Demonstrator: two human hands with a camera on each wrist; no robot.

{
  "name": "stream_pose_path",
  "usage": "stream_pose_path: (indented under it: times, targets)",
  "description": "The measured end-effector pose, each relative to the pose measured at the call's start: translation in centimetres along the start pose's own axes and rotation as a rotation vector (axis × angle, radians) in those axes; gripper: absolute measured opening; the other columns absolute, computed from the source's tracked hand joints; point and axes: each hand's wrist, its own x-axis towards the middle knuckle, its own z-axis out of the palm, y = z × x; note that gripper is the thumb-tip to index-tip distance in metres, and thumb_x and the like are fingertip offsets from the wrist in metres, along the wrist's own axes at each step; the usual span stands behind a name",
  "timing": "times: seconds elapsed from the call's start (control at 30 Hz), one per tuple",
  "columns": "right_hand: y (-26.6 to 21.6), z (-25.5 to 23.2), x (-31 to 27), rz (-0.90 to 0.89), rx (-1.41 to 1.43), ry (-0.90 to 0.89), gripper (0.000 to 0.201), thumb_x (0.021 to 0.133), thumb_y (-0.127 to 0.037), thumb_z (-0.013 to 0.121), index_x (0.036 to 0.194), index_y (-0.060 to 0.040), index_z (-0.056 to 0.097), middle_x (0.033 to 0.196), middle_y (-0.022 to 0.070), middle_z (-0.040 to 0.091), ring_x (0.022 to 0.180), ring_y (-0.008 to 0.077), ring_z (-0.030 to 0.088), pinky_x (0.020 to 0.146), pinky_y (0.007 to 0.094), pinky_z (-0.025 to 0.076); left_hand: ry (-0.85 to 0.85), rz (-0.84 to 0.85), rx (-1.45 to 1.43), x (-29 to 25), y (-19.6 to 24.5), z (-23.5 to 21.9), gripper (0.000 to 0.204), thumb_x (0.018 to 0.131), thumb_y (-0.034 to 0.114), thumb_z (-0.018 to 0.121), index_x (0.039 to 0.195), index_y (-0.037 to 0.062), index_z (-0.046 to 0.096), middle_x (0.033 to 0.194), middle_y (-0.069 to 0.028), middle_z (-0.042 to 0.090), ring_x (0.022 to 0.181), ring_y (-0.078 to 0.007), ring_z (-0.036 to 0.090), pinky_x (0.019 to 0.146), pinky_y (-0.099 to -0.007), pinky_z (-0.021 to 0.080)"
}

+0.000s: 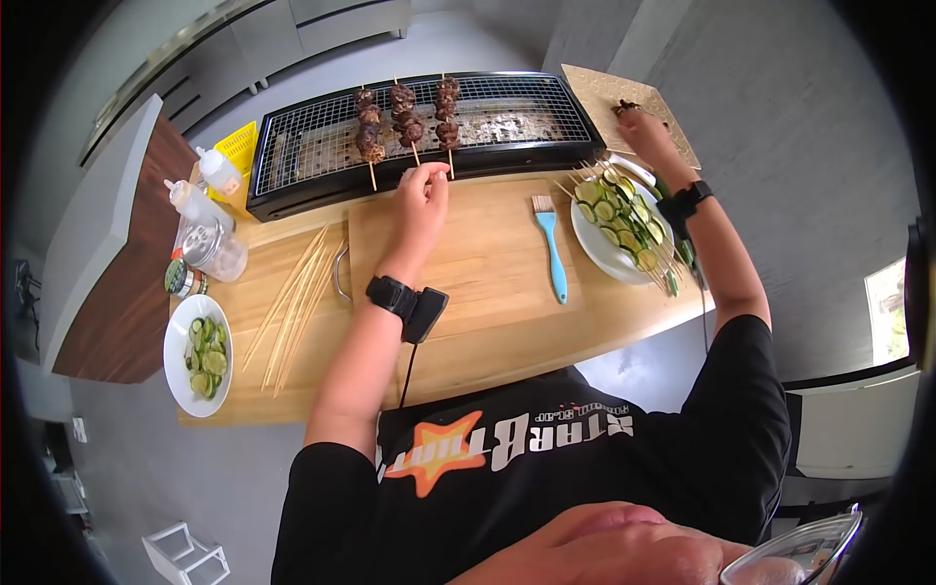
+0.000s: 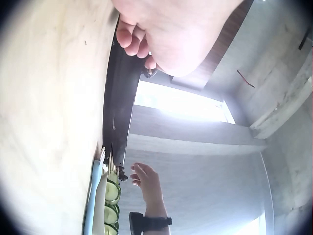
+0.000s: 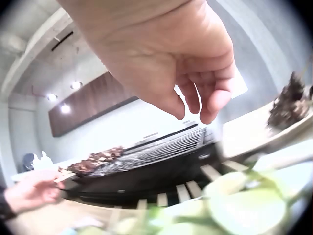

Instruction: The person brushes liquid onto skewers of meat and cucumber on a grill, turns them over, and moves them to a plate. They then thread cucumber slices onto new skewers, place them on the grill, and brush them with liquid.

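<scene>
My left hand point(image 1: 421, 205) is at the grill's front edge, fingers curled at the stick end of the middle meat skewer point(image 1: 403, 102). Two more meat skewers lie on either side of it on the grate. In the left wrist view the left fingers point(image 2: 131, 43) are bent, the thumb mostly hidden. My right hand point(image 1: 643, 135) reaches over the board point(image 1: 673, 107) right of the grill. Its fingers hang loosely bent with nothing between them in the right wrist view. Dark meat point(image 3: 289, 106) lies on that board, close by the right hand.
A bowl point(image 1: 595, 249) of zucchini-slice skewers stands at right, beside a blue brush point(image 1: 553, 258) on the cutting board point(image 1: 468, 263). Loose bamboo sticks point(image 1: 292, 302), a bowl point(image 1: 171, 361) of slices, a shaker point(image 1: 219, 255) and squeeze bottles point(image 1: 200, 207) are at left.
</scene>
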Motion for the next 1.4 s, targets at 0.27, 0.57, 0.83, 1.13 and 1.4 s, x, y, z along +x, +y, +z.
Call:
stream_pose_path:
  times: [0.27,0.57,0.83,1.13,1.4]
  targets:
    - [11.8,3.5,-1.5,0.188,-0.236,-0.151,0.018,0.075,-0.009,0.055,0.085,0.0006,0.067,0.087,0.0243,0.064,0.084,0.0414,0.061,0.074,0.046,0.049,-0.046,-0.014,0.076,-0.2,-0.2,0.1,0.017,0.091,0.018,0.057,0.099,0.0064,0.067,0.09,-0.01,0.062,0.067,-0.0173,0.06,0.059,-0.0281,0.047]
    - [7.6,1.8,-1.4,0.249,0.277,-0.18,0.014,0.081,-0.012,0.061,0.086,0.001,0.065,0.073,0.0069,0.062,0.067,0.0165,0.057,0.059,0.0319,0.044,-0.082,-0.077,0.012,-0.3,0.0,-0.1,0.02,0.092,0.018,0.058,0.103,0.0032,0.065,0.094,-0.006,0.062,0.072,-0.0094,0.056,0.065,-0.0239,0.046]
    - [-9.9,-2.1,-4.2,0.151,1.043,-0.452,0.017,0.093,-0.012,0.055,0.104,-0.0007,0.059,0.077,-0.0022,0.055,0.063,0.0039,0.046,0.054,0.0193,0.037,-0.095,-0.057,-0.03,-0.3,-0.6,0.2,0.022,0.089,0.019,0.062,0.106,0.0057,0.064,0.092,-0.0067,0.061,0.068,-0.0117,0.056,0.062,-0.026,0.047]
    - [-17.7,2.6,-2.2,0.136,1.174,-0.559,0.015,0.094,-0.011,0.053,0.101,0.0018,0.058,0.081,0.0029,0.059,0.064,0.0075,0.053,0.058,0.021,0.045,-0.123,-0.107,0.003,-0.2,-0.3,0.0,0.03,0.085,0.023,0.067,0.11,0.0087,0.063,0.086,-0.0064,0.06,0.062,-0.0133,0.056,0.059,-0.028,0.048]
    - [-17.7,4.8,-1.3,0.164,1.223,-0.539,0.017,0.096,-0.013,0.053,0.104,0.0013,0.058,0.085,0.0034,0.06,0.069,0.008,0.055,0.062,0.0208,0.047,-0.125,-0.069,0.015,-0.4,-0.3,0.2,0.032,0.086,0.017,0.066,0.114,0.005,0.061,0.084,-0.0012,0.059,0.061,-0.006,0.05,0.054,-0.023,0.044]
